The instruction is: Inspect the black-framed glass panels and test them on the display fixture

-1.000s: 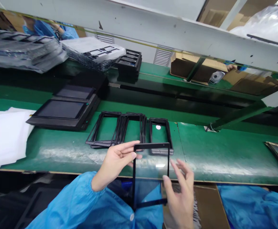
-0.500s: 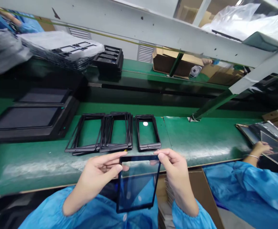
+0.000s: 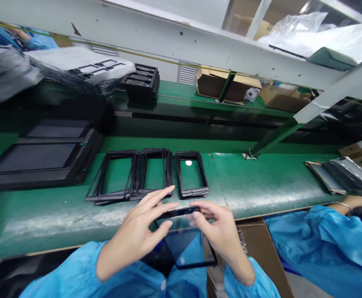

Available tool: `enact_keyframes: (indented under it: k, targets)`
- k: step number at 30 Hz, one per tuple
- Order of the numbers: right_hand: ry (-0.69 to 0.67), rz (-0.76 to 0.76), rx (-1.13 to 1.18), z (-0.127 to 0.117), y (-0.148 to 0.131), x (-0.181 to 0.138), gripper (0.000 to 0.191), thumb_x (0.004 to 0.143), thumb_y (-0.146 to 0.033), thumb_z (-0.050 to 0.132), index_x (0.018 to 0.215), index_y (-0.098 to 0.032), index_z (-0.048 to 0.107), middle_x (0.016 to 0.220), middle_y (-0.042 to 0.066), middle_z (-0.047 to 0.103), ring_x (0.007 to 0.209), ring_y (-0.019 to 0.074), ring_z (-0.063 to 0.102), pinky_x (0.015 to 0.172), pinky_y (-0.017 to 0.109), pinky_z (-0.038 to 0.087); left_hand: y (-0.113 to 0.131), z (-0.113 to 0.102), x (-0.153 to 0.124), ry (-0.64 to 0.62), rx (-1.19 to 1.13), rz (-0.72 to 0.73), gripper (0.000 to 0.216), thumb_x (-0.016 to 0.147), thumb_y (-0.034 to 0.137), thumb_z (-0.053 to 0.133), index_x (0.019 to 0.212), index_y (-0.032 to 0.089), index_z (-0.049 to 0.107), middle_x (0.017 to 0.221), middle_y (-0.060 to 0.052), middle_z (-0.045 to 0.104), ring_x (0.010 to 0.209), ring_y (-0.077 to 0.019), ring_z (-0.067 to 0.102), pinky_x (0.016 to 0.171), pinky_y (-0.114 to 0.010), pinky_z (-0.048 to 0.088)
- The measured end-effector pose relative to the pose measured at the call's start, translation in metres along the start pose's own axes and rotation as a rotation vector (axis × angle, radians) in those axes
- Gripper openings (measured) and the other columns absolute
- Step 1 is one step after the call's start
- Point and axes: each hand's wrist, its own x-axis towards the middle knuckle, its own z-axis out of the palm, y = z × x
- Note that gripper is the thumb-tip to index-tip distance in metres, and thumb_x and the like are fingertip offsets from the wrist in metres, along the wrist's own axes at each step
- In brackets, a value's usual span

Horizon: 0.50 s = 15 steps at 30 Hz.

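I hold a clear glass panel with a black border (image 3: pixel 187 248) in front of me, over the near edge of the green bench (image 3: pixel 261 182). My left hand (image 3: pixel 140 227) grips its top left corner with the thumb under and the fingers stretched over it. My right hand (image 3: pixel 216 231) pinches the top right edge. The panel tilts away from me, its top edge near my fingertips. Just beyond my hands lie stacks of black plastic frames (image 3: pixel 191 176), with more frames (image 3: pixel 131 174) to their left.
Black trays with dark screens (image 3: pixel 41 159) sit at the left. Bagged frame stacks (image 3: pixel 81 72) and a black tray stack (image 3: pixel 140 82) stand on the far shelf. Another person's blue sleeve (image 3: pixel 317 244) and hand are at the right near flat panels (image 3: pixel 339 176). A cardboard box (image 3: pixel 255 252) is below.
The panel has tipped from upright to leaning flatter and lower. My left hand's fingers have spread over its top corner. The other person's hand at the right has pulled back from the panels.
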Motion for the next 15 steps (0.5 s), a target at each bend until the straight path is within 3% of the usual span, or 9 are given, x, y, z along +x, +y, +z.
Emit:
enact_keyframes:
  k: [2,4,6,8,11,15]
  targets:
    - [-0.076,-0.051,-0.052,0.003,-0.005,0.001,0.025,0.087,-0.022,0.071,0.11,-0.025,0.079,0.087,0.003,0.086,0.078,0.0209,0.083,0.075,0.031,0.067,0.008,0.0,0.006,-0.177,0.046,0.04,0.054,0.087,0.03,0.079,0.14,0.036,0.072,0.139,-0.008,0.074,0.13,-0.0359,0.068,0.112,-0.047,0.052]
    - [-0.097,-0.03,0.016,-0.003,-0.008,0.0,0.041,0.086,-0.021,0.073,0.127,-0.027,0.073,0.088,0.0,0.086,0.08,0.0198,0.083,0.078,0.032,0.066,0.012,-0.001,0.011,-0.355,-0.074,-0.044,0.064,0.092,0.03,0.074,0.154,0.034,0.059,0.114,-0.007,0.084,0.099,-0.0294,0.081,0.096,-0.039,0.061]
    - [-0.072,0.066,0.103,-0.019,-0.006,-0.002,0.043,0.091,-0.032,0.073,0.134,-0.027,0.07,0.096,0.003,0.087,0.085,0.0214,0.083,0.08,0.035,0.067,0.012,-0.002,0.011,-0.4,-0.256,-0.196,0.064,0.099,0.031,0.065,0.16,0.032,0.048,0.106,-0.006,0.085,0.08,-0.0236,0.081,0.076,-0.031,0.063]
    - [-0.018,0.165,0.119,-0.04,0.002,-0.007,0.035,0.096,-0.049,0.068,0.117,-0.025,0.08,0.101,0.009,0.087,0.086,0.0254,0.083,0.079,0.039,0.067,0.008,-0.002,0.008,-0.288,-0.422,-0.334,0.061,0.102,0.037,0.06,0.16,0.026,0.046,0.114,-0.011,0.083,0.08,-0.0221,0.081,0.064,-0.026,0.061]
    - [0.106,0.253,0.19,-0.06,0.023,-0.014,0.045,0.092,-0.064,0.068,0.093,-0.021,0.083,0.082,0.011,0.085,0.066,0.0272,0.081,0.068,0.04,0.066,-0.002,0.003,0.001,-0.098,-0.55,-0.422,0.064,0.099,0.046,0.064,0.154,0.018,0.049,0.118,-0.018,0.081,0.08,-0.0242,0.081,0.057,-0.026,0.061]
    - [0.312,0.27,0.312,-0.056,0.039,-0.018,0.048,0.084,-0.067,0.074,0.084,-0.019,0.08,0.07,0.012,0.082,0.059,0.0288,0.079,0.06,0.038,0.064,-0.009,0.014,-0.006,0.001,-0.575,-0.442,0.067,0.096,0.052,0.068,0.151,0.018,0.051,0.114,-0.018,0.082,0.078,-0.0256,0.081,0.056,-0.028,0.062]
